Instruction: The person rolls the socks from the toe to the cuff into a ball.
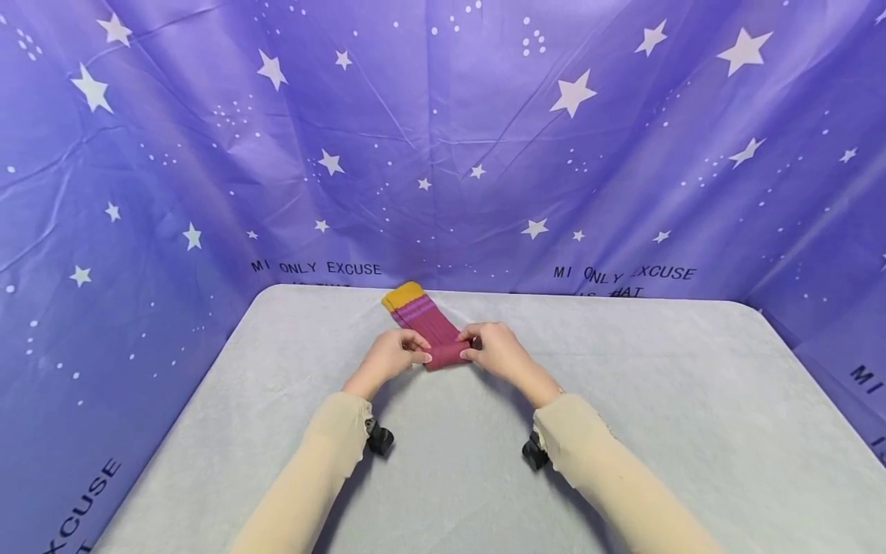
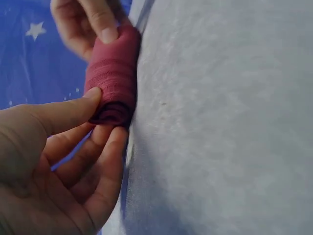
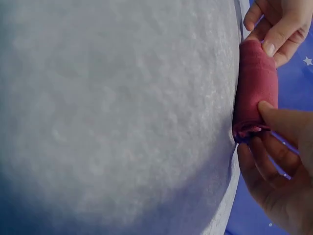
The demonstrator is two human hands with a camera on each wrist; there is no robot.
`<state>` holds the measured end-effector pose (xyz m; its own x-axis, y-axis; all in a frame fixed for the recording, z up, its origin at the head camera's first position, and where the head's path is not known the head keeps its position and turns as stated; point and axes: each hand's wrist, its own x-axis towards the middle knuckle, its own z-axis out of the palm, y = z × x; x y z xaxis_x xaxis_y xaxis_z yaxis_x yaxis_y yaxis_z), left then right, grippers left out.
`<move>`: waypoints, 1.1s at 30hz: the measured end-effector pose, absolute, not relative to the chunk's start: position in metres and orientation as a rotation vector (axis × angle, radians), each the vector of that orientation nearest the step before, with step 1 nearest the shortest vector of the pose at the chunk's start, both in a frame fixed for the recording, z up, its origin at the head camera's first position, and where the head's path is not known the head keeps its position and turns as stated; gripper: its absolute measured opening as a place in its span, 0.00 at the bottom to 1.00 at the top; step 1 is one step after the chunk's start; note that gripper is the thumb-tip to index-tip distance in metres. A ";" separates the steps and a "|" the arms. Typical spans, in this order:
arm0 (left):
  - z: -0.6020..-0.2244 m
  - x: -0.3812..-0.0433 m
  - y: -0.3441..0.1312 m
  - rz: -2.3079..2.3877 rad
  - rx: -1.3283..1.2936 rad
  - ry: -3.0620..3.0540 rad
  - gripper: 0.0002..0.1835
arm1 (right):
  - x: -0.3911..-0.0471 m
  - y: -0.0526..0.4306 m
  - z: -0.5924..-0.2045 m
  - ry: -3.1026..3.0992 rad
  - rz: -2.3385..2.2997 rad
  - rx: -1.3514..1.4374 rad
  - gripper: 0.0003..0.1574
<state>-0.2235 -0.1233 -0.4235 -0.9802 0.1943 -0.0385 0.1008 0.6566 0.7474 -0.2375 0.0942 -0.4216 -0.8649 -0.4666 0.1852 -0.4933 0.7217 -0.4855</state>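
Note:
A maroon sock (image 1: 432, 323) with purple stripes and a yellow end lies on the table, the yellow end pointing away from me. Its near end is wound into a tight roll (image 2: 115, 63), whose spiral layers show at the ends in both wrist views. My left hand (image 1: 391, 358) pinches the roll's left end, thumb on the near side and fingers around the end. At the right end, my right hand (image 1: 501, 350) holds the roll likewise between thumb and fingers. The wrist views do not show the flat, striped part of the sock.
A light grey cloth covers the table (image 1: 623, 369). Behind it and at both sides hangs a purple curtain (image 1: 429, 108) with white stars and printed words. The table's back edge runs just by the sock's yellow end. Each sleeve carries a small black device (image 1: 380, 438) at the wrist.

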 end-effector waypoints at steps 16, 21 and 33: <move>-0.410 -0.195 -0.115 0.753 0.513 2.975 0.23 | -0.223 0.088 -0.404 -3.027 0.901 0.819 0.14; -0.413 -0.193 -0.118 0.809 0.522 3.019 0.20 | -0.222 0.089 -0.400 -3.043 1.082 0.781 0.15; -0.419 -0.195 -0.130 1.112 0.373 2.827 0.08 | -0.221 0.084 -0.404 -3.131 1.450 0.540 0.14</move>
